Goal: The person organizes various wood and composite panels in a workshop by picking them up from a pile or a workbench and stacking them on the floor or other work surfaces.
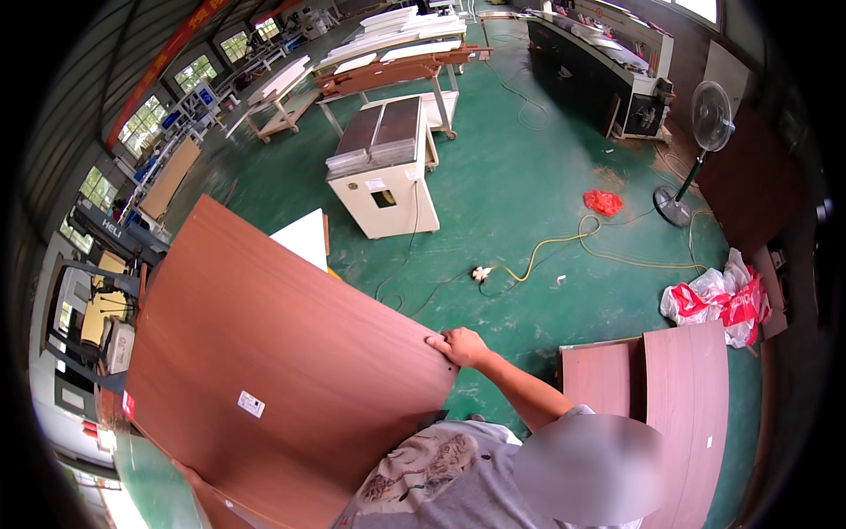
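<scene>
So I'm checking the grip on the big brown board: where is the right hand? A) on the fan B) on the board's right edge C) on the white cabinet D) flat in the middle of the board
B: the right hand grips the right edge of the board, away from its middle.

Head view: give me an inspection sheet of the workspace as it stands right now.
Surface: green workshop floor, scuffed in places.
Job's things: large red-brown wood panel, tilted, with a small white label; similar panels lie at the right.
Clutter: red and white bags, red rag, white cabinet.
Grips: wearer's own hands not seen; another person's hand holds the panel's right corner.
Cables: yellow cable and dark cords cross the floor to a white power strip.
Surroundings: standing fan, tables with white boards, windows at left.
</scene>
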Demonstrator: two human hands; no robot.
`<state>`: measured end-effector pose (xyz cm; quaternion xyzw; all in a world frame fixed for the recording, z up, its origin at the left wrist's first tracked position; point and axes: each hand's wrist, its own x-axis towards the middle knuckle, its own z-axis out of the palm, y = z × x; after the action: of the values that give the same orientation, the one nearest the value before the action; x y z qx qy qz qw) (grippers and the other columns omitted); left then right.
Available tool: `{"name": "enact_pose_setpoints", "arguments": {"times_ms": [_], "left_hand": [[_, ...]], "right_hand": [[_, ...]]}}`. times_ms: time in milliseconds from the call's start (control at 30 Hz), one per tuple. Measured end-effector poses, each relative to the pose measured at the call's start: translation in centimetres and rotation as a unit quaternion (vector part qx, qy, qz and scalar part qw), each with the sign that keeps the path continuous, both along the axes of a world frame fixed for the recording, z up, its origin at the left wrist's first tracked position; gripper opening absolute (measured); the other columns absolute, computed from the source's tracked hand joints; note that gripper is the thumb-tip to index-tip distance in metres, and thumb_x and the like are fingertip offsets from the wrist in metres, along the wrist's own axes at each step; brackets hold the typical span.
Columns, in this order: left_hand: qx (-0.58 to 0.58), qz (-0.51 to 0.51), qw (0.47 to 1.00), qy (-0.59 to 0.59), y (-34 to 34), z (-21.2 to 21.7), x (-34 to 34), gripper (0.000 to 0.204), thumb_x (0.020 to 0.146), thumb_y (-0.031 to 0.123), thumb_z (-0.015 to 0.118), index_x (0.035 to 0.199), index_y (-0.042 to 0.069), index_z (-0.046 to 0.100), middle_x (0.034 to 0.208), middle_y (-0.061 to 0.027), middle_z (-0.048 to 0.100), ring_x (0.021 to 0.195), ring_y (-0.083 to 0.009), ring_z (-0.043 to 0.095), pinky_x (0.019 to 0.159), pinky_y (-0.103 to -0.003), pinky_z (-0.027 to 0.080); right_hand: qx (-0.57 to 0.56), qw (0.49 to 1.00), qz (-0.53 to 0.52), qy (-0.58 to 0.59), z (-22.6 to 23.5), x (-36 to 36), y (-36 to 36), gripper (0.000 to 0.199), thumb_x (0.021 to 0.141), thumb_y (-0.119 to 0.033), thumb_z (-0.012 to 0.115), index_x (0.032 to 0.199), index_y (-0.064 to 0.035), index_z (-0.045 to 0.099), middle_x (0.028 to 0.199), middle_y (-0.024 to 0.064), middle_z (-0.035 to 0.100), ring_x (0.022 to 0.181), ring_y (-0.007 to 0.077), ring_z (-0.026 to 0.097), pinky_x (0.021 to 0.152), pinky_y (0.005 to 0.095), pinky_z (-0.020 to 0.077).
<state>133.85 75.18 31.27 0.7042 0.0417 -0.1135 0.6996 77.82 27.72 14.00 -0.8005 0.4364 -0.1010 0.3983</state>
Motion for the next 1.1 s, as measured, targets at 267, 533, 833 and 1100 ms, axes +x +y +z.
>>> {"name": "enact_pose_setpoints", "arguments": {"times_ms": [267, 533, 833, 1100], "left_hand": [[-0.048, -0.123, 0.991, 0.002, -30.7, -3.8, 1.5, 0.089, 0.089, 0.073, 0.034, 0.142, 0.003, 0.038, 0.144, -0.0121, 0.043, 0.128, -0.0275, 0.045, 0.105, -0.038, 0.038], [0.003, -0.232, 0.973, -0.017, -70.5, -2.8, -0.5, 0.096, 0.086, 0.075, 0.039, 0.143, -0.001, 0.035, 0.143, -0.0156, 0.043, 0.127, -0.0313, 0.045, 0.103, -0.041, 0.038], [0.120, -0.277, 0.948, -0.102, -105.9, -2.9, -7.9, 0.100, 0.083, 0.078, 0.040, 0.129, -0.010, 0.049, 0.130, -0.0187, 0.055, 0.119, -0.0307, 0.054, 0.099, -0.039, 0.043], [0.148, -0.265, 0.946, -0.114, -128.1, -2.6, -14.2, 0.106, 0.080, 0.081, 0.039, 0.128, -0.013, 0.048, 0.131, -0.0221, 0.053, 0.122, -0.0328, 0.052, 0.100, -0.042, 0.042]], "right_hand": [[-0.027, 0.987, -0.156, -0.006, -1.9, -10.2, -17.5, 0.066, 0.089, -0.064, 0.045, 0.087, -0.0017, 0.067, 0.080, 0.0226, 0.066, 0.082, 0.0407, 0.064, 0.076, 0.0477, 0.0499], [-0.045, 0.955, -0.291, -0.016, -0.1, -19.5, -36.0, 0.065, 0.091, -0.059, 0.044, 0.080, 0.0017, 0.064, 0.075, 0.0263, 0.062, 0.076, 0.0453, 0.061, 0.069, 0.0491, 0.0480], [-0.009, 0.931, -0.363, -0.042, -4.9, -28.1, -57.2, 0.066, 0.093, -0.059, 0.041, 0.082, 0.0016, 0.065, 0.074, 0.0265, 0.063, 0.078, 0.0431, 0.063, 0.071, 0.0481, 0.0487], [0.003, 0.937, -0.349, -0.022, -4.2, -35.3, -80.6, 0.071, 0.090, -0.064, 0.041, 0.083, 0.0024, 0.065, 0.078, 0.0275, 0.064, 0.080, 0.0441, 0.063, 0.073, 0.0494, 0.0486]]}}
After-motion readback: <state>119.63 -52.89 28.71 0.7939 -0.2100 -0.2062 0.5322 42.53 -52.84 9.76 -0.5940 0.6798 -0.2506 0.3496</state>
